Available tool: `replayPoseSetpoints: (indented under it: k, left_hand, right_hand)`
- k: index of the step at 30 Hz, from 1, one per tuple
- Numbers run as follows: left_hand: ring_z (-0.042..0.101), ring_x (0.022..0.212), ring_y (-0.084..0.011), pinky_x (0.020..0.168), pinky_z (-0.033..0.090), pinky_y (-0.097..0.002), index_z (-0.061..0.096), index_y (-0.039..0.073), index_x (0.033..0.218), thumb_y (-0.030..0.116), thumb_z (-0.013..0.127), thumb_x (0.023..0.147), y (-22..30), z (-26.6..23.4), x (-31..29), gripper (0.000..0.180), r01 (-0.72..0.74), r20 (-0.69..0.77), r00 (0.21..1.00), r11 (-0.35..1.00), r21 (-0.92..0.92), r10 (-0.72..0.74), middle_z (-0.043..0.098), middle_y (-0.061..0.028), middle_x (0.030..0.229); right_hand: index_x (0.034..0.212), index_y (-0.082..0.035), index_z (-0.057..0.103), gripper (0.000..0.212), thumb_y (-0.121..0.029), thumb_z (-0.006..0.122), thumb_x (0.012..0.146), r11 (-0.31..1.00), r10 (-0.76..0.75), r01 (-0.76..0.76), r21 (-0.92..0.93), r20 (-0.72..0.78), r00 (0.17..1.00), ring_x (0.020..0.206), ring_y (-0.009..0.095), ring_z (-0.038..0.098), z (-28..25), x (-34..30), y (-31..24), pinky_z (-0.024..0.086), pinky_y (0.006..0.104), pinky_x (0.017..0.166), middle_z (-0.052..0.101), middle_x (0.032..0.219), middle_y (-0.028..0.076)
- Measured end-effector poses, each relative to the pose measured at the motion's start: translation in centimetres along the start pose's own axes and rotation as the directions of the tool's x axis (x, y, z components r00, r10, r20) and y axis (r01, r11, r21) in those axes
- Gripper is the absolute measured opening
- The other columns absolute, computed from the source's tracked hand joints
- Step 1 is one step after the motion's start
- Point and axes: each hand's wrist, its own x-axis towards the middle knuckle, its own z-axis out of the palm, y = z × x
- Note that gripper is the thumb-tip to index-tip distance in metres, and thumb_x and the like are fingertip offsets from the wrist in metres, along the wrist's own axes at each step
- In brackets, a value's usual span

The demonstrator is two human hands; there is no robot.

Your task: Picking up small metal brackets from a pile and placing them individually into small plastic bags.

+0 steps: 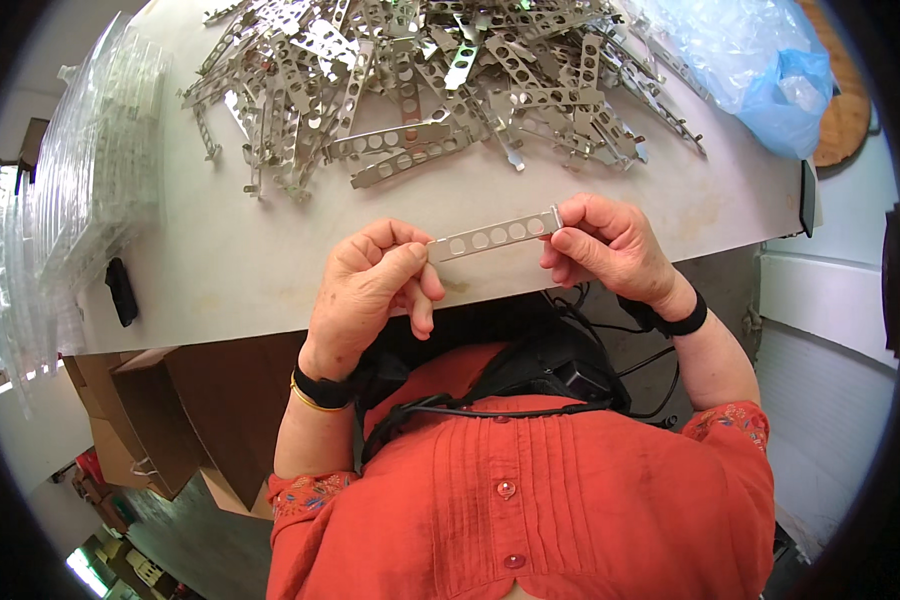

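Between my two hands, over the near part of the table, I hold a flat metal bracket (495, 235) with a row of round holes. My left hand (375, 275) pinches its left end between thumb and fingers. The bent right end sits in the fingers of my right hand (610, 250), the thumb pressed near the bend. The bracket slants slightly upward to the right. Beyond my hands lies a large heap of similar metal brackets (410, 160), jumbled over one another.
Clear plastic trays (100, 150) are stacked on the left, with a small black object (121, 292) beside them. Blue and clear plastic bags (785, 90) lie at the far right. Cardboard boxes (210, 410) stand under the table (240, 260), and black cables (660, 380) hang near my lap.
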Motion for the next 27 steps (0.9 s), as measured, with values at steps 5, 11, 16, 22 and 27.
replayPoseSetpoints:
  k: [5,11,16,22,27]
  left_hand:
    - [0.06,0.044,-0.0177,0.038,0.049,-0.0273,0.056,-0.001,0.107,0.009,0.051,0.101,0.1,0.0,0.0,0.013,0.006,0.015,1.0,1.0,-0.007,-0.006,0.066,-0.0125,0.073]
    - [0.059,0.043,-0.0178,0.038,0.049,-0.0275,0.056,-0.002,0.107,0.01,0.052,0.101,-0.1,-0.5,0.0,0.014,0.007,0.036,0.999,1.0,-0.006,-0.006,0.067,-0.0127,0.073]
    - [0.059,0.043,-0.0178,0.038,0.049,-0.0274,0.057,-0.002,0.107,0.009,0.053,0.101,0.0,-0.5,0.0,0.013,0.01,0.041,0.999,1.0,-0.026,-0.009,0.066,-0.0126,0.073]
    - [0.06,0.045,-0.0178,0.04,0.051,-0.0282,0.056,-0.001,0.109,0.01,0.051,0.102,-0.3,-0.6,0.2,0.013,-0.01,0.055,0.998,0.998,-0.063,0.014,0.067,-0.0123,0.073]
    - [0.065,0.055,-0.0182,0.048,0.056,-0.0298,0.053,-0.002,0.113,0.01,0.049,0.103,-0.5,-0.3,0.4,0.016,-0.062,0.047,0.997,0.994,-0.095,0.066,0.067,-0.0129,0.081]
  right_hand:
    - [0.109,-0.004,0.062,0.014,-0.016,0.062,0.101,1.0,-0.015,0.015,0.006,-0.001,1.0,0.071,0.007,0.066,0.0,0.0,0.3,0.057,0.0223,0.064,0.07,0.086,0.003]
    - [0.114,-0.006,0.06,0.019,-0.016,0.066,0.099,0.999,-0.001,0.002,0.051,-0.004,1.0,0.069,0.005,0.063,0.1,0.1,-0.4,0.056,0.0219,0.062,0.065,0.085,0.0]
    - [0.122,-0.006,0.058,0.026,-0.013,0.066,0.098,0.995,-0.072,0.072,0.07,-0.01,0.997,0.071,0.004,0.061,0.6,0.3,-0.8,0.054,0.0206,0.062,0.062,0.085,-0.002]
    - [0.124,-0.005,0.059,0.027,-0.008,0.065,0.098,0.995,-0.098,0.099,-0.013,0.035,0.995,0.071,0.004,0.06,0.0,0.3,-0.2,0.053,0.0193,0.062,0.061,0.084,-0.003]
    - [0.122,-0.004,0.06,0.025,-0.006,0.065,0.097,0.995,-0.1,0.1,-0.014,0.046,0.994,0.07,0.004,0.06,0.2,0.4,-0.2,0.053,0.0194,0.062,0.061,0.082,-0.003]
